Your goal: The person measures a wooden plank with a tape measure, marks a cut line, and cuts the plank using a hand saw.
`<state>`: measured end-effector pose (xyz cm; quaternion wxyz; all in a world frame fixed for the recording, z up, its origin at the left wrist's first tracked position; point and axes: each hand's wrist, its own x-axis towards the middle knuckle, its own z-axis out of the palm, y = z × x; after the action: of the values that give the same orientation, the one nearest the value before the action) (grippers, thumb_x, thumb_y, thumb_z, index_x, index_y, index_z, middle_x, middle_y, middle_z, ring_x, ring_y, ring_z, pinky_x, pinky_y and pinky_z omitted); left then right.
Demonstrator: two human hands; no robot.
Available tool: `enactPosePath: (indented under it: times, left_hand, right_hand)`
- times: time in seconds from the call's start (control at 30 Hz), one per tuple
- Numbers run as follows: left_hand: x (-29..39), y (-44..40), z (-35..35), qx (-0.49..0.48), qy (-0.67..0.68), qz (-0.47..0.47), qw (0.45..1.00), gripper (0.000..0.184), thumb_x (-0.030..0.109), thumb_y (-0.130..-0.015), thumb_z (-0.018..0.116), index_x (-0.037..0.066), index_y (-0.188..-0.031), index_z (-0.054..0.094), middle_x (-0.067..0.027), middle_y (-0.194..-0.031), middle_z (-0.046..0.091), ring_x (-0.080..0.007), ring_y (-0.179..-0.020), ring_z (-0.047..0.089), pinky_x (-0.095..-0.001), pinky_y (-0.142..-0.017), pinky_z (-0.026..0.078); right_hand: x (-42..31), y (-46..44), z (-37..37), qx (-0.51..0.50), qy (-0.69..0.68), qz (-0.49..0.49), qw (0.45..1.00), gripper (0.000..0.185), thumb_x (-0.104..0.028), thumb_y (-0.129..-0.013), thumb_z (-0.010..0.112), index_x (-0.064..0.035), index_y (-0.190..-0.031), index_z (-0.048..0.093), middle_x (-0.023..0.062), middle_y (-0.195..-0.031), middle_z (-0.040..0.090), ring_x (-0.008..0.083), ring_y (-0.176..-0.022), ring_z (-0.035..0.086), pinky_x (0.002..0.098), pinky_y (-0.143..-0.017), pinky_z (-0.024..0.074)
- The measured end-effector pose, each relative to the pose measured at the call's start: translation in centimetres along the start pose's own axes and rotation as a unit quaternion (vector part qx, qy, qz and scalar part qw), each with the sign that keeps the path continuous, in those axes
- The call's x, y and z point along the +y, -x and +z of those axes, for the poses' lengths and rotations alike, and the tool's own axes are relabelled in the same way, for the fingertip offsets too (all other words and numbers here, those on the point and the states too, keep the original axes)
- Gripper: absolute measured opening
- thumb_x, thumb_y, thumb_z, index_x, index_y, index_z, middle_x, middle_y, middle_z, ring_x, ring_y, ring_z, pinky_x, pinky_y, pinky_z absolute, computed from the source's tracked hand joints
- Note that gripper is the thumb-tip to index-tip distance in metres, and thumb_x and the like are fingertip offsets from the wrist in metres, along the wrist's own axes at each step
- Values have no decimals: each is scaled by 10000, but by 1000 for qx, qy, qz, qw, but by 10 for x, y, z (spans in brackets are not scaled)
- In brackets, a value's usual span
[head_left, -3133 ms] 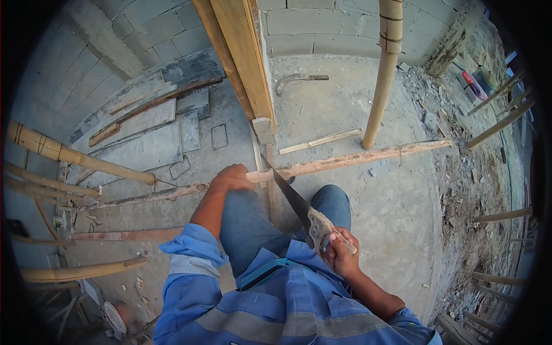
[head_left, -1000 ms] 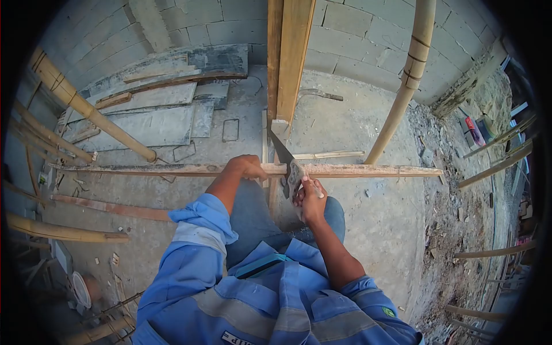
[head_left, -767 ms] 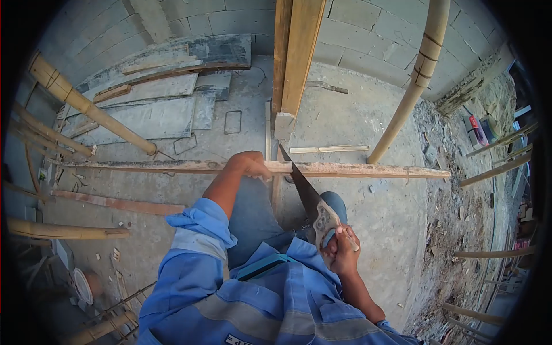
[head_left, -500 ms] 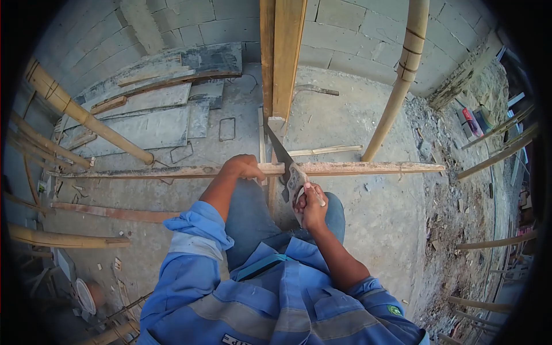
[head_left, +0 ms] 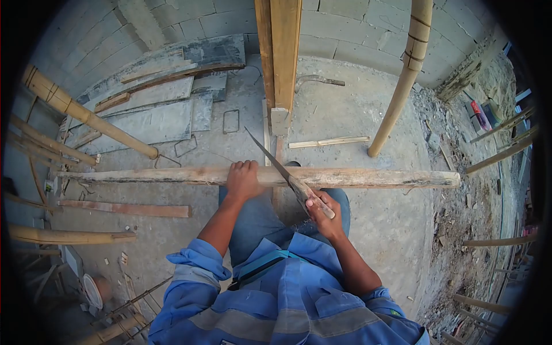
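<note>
A long wooden beam [head_left: 368, 177] lies crosswise in front of me, over my knees. My left hand [head_left: 242, 179] is closed on it left of the middle, fingers over its far edge. My right hand [head_left: 326, 214] grips the handle of a handsaw [head_left: 288, 177] on the near side of the beam. The saw's narrow-looking blade slants across the beam and points away to the left, right of my left hand. Whether its teeth touch the wood I cannot tell.
A thick timber post [head_left: 280, 63] stands straight ahead by the block wall. Bamboo poles [head_left: 402, 80] rise on both sides. Flat boards [head_left: 149, 123] are stacked at the far left, and a thin wood strip [head_left: 329, 142] lies beyond the beam. Rubble [head_left: 451, 213] covers the right side.
The beam has turned, showing a broader face, and its right end reaches slightly farther right. My left hand now lies over its top. The saw has tilted, its blade seen more edge-on.
</note>
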<state>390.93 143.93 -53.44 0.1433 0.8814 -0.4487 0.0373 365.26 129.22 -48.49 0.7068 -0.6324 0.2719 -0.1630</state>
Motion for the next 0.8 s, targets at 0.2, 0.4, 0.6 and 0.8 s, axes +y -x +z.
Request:
enactPosePath:
  times: [0.2,0.4,0.6,0.8]
  left_hand:
    - [7,9,0,65,-9,9,998,558,412,-600,894,70,-947,622,-151,-941,665,-363,-963,646,-448,-920,483]
    - [8,5,3,39,-25,-3,999,588,378,-577,898,73,-992,614,-150,-963,670,-364,-965,640,-451,-925,475]
    - [20,-3,5,-2,-20,-21,1000,567,346,-585,885,64,-990,607,-142,-999,660,-357,-1022,614,-453,-979,451]
    - [22,1,9,50,-41,4,998,562,346,-610,908,89,-1024,629,-125,-1000,667,-335,-1025,615,-451,-960,449]
  right_hand:
    - [1,12,10,9,61,-93,994,468,-312,-983,746,6,-1312,650,40,-940,700,71,-809,604,255,-718,502]
    - [-13,16,7,-3,76,-64,995,416,-240,-998,723,26,-1306,637,91,-1008,725,118,-887,640,277,-797,518]
    - [-19,112,-54,41,122,-119,985,406,-194,-991,719,22,-1321,629,149,-1012,755,162,-868,699,328,-795,555]
    - [7,4,-2,12,67,-105,992,390,-268,-991,724,-1,-1268,664,154,-924,771,178,-807,732,352,-716,563]
